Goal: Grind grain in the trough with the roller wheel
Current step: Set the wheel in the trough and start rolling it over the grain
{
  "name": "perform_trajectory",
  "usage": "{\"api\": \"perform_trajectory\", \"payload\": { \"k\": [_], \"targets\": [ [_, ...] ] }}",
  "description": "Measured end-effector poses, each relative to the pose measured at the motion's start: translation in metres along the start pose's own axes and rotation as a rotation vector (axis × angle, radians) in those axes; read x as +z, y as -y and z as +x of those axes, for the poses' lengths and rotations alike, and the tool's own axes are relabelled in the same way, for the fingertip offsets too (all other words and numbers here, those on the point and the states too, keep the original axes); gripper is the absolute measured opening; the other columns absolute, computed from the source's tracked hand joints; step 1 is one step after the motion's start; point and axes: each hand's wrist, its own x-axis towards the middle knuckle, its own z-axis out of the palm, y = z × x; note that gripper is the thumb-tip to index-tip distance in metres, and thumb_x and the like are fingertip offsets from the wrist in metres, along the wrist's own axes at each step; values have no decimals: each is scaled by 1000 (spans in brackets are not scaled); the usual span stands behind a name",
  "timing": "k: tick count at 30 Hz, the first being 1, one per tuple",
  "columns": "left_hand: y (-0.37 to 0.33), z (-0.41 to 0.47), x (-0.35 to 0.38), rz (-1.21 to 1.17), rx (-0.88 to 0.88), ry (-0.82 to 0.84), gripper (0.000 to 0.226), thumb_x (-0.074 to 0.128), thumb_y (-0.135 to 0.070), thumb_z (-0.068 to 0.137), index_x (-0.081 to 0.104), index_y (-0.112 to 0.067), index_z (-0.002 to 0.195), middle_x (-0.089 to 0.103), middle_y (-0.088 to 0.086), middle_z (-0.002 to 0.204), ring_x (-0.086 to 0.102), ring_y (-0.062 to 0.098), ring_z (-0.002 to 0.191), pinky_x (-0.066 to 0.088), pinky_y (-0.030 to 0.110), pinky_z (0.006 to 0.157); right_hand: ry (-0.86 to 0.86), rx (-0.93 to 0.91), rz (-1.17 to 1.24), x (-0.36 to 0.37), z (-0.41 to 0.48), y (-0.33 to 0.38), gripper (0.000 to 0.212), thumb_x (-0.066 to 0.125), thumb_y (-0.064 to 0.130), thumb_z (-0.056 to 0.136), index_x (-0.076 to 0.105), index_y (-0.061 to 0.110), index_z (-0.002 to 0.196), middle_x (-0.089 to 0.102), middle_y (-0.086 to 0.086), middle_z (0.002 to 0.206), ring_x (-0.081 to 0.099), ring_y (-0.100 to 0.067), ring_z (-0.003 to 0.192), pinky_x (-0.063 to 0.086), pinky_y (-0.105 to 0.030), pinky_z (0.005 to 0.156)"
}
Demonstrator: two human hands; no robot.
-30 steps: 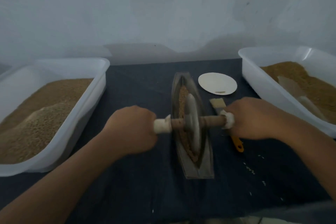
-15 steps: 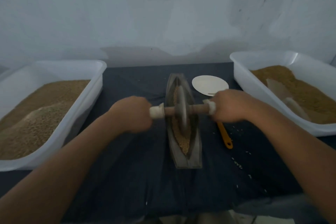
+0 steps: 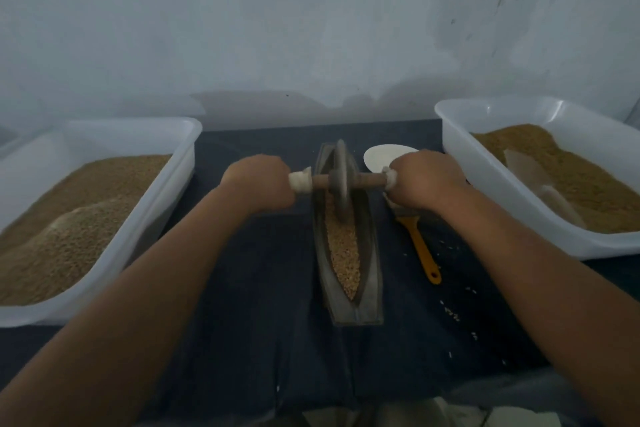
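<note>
A dark boat-shaped trough (image 3: 370, 253) lies lengthwise on the dark cloth at the centre, with tan grain (image 3: 343, 253) along its groove. The grey roller wheel (image 3: 341, 180) stands on edge in the far half of the trough, on a wooden axle with white-wrapped ends. My left hand (image 3: 258, 184) grips the left end of the axle. My right hand (image 3: 424, 180) grips the right end. Both arms reach forward, one on each side of the trough.
A white tub (image 3: 145, 211) of grain stands at the left, another white tub (image 3: 485, 184) with grain and a scoop at the right. A white plate (image 3: 379, 156) and a brush with an orange handle (image 3: 422, 253) lie right of the trough. Loose grains dot the cloth (image 3: 259, 340).
Both hands pushed the wheel away from me, from the near-middle of the trough to its far half. The grain in the near half is now uncovered.
</note>
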Motion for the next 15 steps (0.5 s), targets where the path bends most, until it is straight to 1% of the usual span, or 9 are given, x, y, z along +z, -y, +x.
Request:
{"api": "perform_trajectory", "payload": {
  "k": [2, 3, 4, 5, 6, 8, 11, 13, 15],
  "targets": [
    [6, -26, 7, -55, 72, 172, 17, 70, -35, 79, 63, -20, 73, 68, -5, 75, 67, 14, 69, 54, 28, 63, 197, -80, 28, -6, -24, -7, 20, 60, 47, 89, 64, 32, 75, 66, 6, 68, 63, -8, 63, 53, -32, 60],
    [9, -40, 11, -72, 108, 236, 17, 69, -36, 75, 63, -21, 71, 68, -5, 71, 66, 10, 65, 50, 25, 58, 293, -113, 62, -7, -39, -11, 17, 63, 48, 83, 64, 34, 74, 67, 7, 66, 64, -7, 58, 50, -29, 55],
    [11, -52, 14, -75, 131, 261, 18, 66, -39, 71, 63, -22, 69, 67, -6, 68, 65, 7, 63, 47, 23, 54, 375, -126, 107, -9, -53, -13, 16, 65, 50, 78, 65, 36, 72, 68, 13, 66, 64, -3, 56, 46, -26, 51],
    [12, -58, 17, -67, 142, 244, 20, 62, -43, 66, 61, -23, 67, 65, -7, 65, 63, 6, 60, 45, 22, 52, 422, -130, 154, -9, -61, -15, 16, 66, 52, 76, 66, 36, 71, 67, 21, 67, 64, 2, 57, 43, -25, 49],
    [11, -57, 18, -50, 144, 200, 22, 58, -46, 64, 60, -24, 65, 63, -8, 63, 61, 5, 59, 45, 24, 52, 429, -125, 184, -7, -62, -16, 19, 66, 52, 76, 66, 34, 70, 67, 22, 66, 64, 2, 57, 42, -25, 50],
    [6, -43, 16, -1, 112, 91, 24, 58, -48, 68, 57, -24, 65, 60, -9, 65, 58, 7, 60, 47, 28, 57, 330, -98, 136, 1, -50, -12, 23, 65, 51, 83, 64, 32, 70, 67, 7, 64, 63, -7, 56, 43, -28, 53],
    [1, -5, 12, 58, 4, -107, 25, 63, -46, 78, 56, -24, 68, 60, -8, 72, 58, 18, 65, 50, 34, 64, 11, -17, 7, 11, -14, -2, 25, 56, 47, 92, 59, 30, 73, 62, 6, 70, 62, -13, 66, 52, -35, 61],
    [1, 12, 8, 55, -54, -159, 27, 60, -50, 78, 59, -24, 71, 61, -6, 74, 58, 21, 66, 51, 35, 66, -137, 14, -28, 11, 6, 3, 28, 58, 45, 93, 55, 29, 71, 59, 7, 69, 60, -16, 66, 51, -34, 62],
    [1, 15, 6, 20, -67, -138, 31, 60, -54, 79, 61, -23, 74, 61, -5, 75, 59, 21, 67, 53, 35, 67, -153, 7, -49, 4, 14, 4, 28, 61, 45, 94, 55, 29, 71, 59, 6, 70, 59, -16, 65, 53, -34, 63]
  ]
}}
